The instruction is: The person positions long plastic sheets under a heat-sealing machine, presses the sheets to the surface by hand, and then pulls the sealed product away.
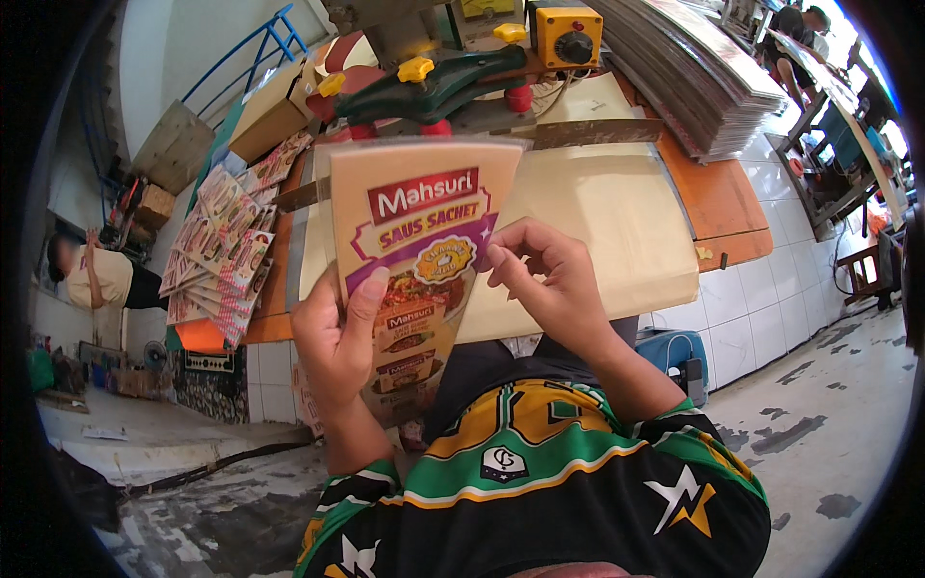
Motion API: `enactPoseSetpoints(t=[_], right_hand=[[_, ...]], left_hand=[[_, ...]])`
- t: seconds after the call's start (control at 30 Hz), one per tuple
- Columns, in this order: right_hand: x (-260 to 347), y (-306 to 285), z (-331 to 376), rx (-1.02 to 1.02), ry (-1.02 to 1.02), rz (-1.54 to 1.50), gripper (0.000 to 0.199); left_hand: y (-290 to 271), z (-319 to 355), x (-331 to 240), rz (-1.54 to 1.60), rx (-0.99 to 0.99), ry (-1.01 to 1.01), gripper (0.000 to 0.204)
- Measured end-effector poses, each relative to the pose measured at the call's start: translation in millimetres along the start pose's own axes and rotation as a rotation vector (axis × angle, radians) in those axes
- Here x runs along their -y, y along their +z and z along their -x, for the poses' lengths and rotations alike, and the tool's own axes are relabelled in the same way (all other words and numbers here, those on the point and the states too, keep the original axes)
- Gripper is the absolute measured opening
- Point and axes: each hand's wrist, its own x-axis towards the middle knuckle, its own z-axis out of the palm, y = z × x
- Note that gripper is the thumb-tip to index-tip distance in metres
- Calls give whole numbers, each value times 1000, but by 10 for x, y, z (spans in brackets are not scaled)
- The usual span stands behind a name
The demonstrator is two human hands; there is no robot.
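A tall stack of printed cardboard sheets (414, 318), peach with purple and red print and food pictures, stands tilted up in front of me. My left hand (337, 332) grips its left side, the thumb lying across the front face and the other fingers hidden behind. At the right edge of the stack, my right hand (544, 275) is closed, its thumb and bent forefinger pinched against the edge. Behind and below lies a cream-coloured sheet (607, 231) on the work table (718, 197).
A machine's dark green clamp frame (434, 89) with yellow knobs rises at the far side, beside a yellow control box (567, 37). Piled printed sheets (217, 250) and a cardboard box (275, 108) sit at left. Stacked boards (694, 72) stand at right. Other people are farther off.
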Motion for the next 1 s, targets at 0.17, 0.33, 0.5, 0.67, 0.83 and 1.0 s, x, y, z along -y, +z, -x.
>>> enactPoseSetpoints(t=[0.17,0.33,0.5,0.67,0.83,1.0], right_hand=[[-56,41,28,52,-40,60,12],[-80,72,60,60,-61,88,12],[-83,129,94,38,-47,103,10],[-139,142,124,29,-63,154,12],[-173,144,150,13,-54,114,12],[-184,125,179,30,-75,100,14]], left_hand=[[32,-123,-52,78,-31,37,28],[38,-201,-63,90,-61,67,25],[65,-306,-88,131,-123,103,25],[76,-408,-125,208,-223,94,27],[11,-456,-50,239,-210,140,31],[40,-444,-9,273,-227,109,28]])
